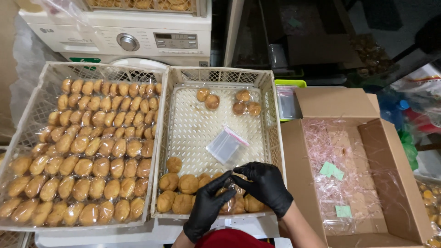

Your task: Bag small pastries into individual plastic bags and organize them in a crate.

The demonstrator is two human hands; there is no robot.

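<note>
Both gloved hands meet over the near edge of the middle crate (268, 92): left hand (207, 202) and right hand (265, 183), each grip narrow, pinching a clear bag (229, 202) with a pastry inside. Round pastries (183, 183) clustered just beside. Empty zip bag (226, 144) farther back. Left: crate of wrapped pastries (87, 151). Right: open cardboard box (340, 103).

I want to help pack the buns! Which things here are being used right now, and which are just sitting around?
In use:
left hand and right hand, in black gloves, together on a clear bag
loose buns in the middle tray
empty zip bag

Lying about:
left tray of bagged buns
cardboard box with clear wrappers
washing machine
</note>
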